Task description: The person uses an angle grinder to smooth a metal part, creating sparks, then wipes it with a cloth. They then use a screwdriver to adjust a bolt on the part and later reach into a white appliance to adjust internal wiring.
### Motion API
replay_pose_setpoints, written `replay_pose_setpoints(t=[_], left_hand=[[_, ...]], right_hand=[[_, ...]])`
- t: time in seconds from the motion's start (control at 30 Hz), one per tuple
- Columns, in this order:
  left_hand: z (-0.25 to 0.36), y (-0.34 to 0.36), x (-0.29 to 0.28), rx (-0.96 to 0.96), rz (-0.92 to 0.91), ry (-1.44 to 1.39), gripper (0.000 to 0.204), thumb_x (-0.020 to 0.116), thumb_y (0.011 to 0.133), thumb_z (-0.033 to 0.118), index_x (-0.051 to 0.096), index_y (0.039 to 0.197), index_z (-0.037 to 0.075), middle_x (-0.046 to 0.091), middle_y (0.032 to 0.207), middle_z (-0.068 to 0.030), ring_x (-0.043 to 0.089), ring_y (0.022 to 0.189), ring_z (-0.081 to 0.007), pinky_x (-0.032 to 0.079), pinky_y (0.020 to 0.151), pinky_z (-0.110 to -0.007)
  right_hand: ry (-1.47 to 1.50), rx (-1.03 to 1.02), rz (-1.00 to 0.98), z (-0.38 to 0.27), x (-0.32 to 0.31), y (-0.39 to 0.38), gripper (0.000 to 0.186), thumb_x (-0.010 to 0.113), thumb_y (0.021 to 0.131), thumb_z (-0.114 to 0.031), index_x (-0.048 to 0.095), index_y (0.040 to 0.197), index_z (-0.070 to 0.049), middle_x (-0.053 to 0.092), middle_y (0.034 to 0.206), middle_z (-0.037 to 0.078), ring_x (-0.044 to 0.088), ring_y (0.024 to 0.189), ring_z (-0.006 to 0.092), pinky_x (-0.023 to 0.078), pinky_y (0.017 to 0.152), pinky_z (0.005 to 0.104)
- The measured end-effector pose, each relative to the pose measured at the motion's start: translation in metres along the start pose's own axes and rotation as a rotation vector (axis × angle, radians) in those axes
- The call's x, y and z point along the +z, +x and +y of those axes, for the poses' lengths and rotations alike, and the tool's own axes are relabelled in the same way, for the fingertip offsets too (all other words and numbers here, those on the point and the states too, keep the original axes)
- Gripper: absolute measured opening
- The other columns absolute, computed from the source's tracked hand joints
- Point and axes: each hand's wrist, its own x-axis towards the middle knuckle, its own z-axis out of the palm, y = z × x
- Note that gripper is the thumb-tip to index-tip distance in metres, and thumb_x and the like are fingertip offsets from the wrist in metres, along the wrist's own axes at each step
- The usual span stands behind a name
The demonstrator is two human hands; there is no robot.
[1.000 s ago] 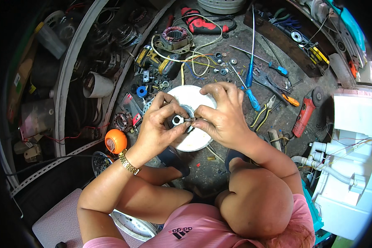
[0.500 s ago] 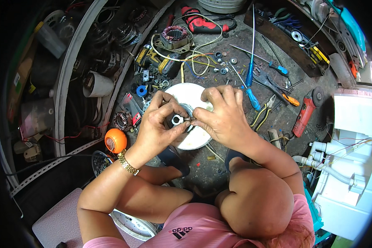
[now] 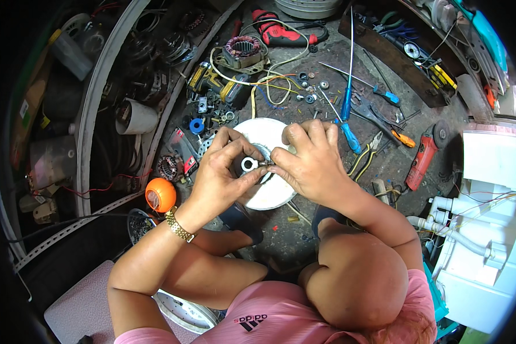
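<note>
My left hand [image 3: 219, 169] is pinched round a small part with a white ring [image 3: 249, 164] at its end. The ring shows between thumb and forefinger. My right hand [image 3: 312, 163] meets it from the other side, thumb and forefinger closed at the same small dark metal piece [image 3: 268, 164], most of which the fingertips hide. Beneath both hands lies a white round disc-shaped piece [image 3: 269, 199] with a dark, toothed-looking round part around its centre. I cannot tell whether the held piece is attached to it.
Ahead lie a red drill [image 3: 281, 31], a yellow cordless drill [image 3: 209, 80] and a wound motor stator [image 3: 242, 49]. To the right are screwdrivers [image 3: 347, 106], pliers [image 3: 367, 155] and a red angle grinder [image 3: 423, 155]. An orange ball-shaped container [image 3: 160, 195] stands left, beside metal shelving [image 3: 92, 114].
Both hands and the small part between them have shifted slightly to the right. The white disc has moved a little right and nearer. Both pinches are kept.
</note>
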Motion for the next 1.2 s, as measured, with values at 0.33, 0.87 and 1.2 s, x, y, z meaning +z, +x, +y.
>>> replay_pose_setpoints(t=[0.33, 0.87, 1.2], left_hand=[[0.011, -0.003, -0.001, 0.022, 0.031, 0.173, 0.028, 0.084, 0.071, 0.011, 0.066, 0.092, 0.004, 0.054, 0.098, -0.0088, 0.060, 0.090, -0.0252, 0.051, 0.076, -0.036], [0.009, 0.001, -0.001, -0.026, -0.015, 0.108, 0.029, 0.083, 0.070, 0.010, 0.068, 0.095, 0.005, 0.055, 0.099, -0.0105, 0.061, 0.090, -0.0272, 0.051, 0.078, -0.036], [-0.003, 0.003, -0.001, -0.105, -0.061, 0.083, 0.027, 0.081, 0.073, 0.003, 0.066, 0.096, 0.004, 0.059, 0.099, -0.0079, 0.061, 0.092, -0.0225, 0.051, 0.081, -0.033]], right_hand=[[0.206, 0.107, -0.064, -0.003, 0.010, -0.005, 0.019, 0.069, 0.084, -0.032, 0.065, 0.092, -0.015, 0.051, 0.103, 0.008, 0.045, 0.097, 0.0284, 0.031, 0.081, 0.0455], [0.180, 0.018, -0.053, 0.010, 0.008, -0.005, 0.019, 0.069, 0.083, -0.031, 0.065, 0.091, -0.015, 0.051, 0.099, 0.006, 0.045, 0.095, 0.0266, 0.031, 0.080, 0.0451], [0.197, 0.129, -0.011, 0.022, 0.012, -0.016, 0.031, 0.070, 0.084, -0.038, 0.064, 0.101, -0.013, 0.051, 0.113, 0.010, 0.045, 0.103, 0.0304, 0.036, 0.087, 0.0449]])
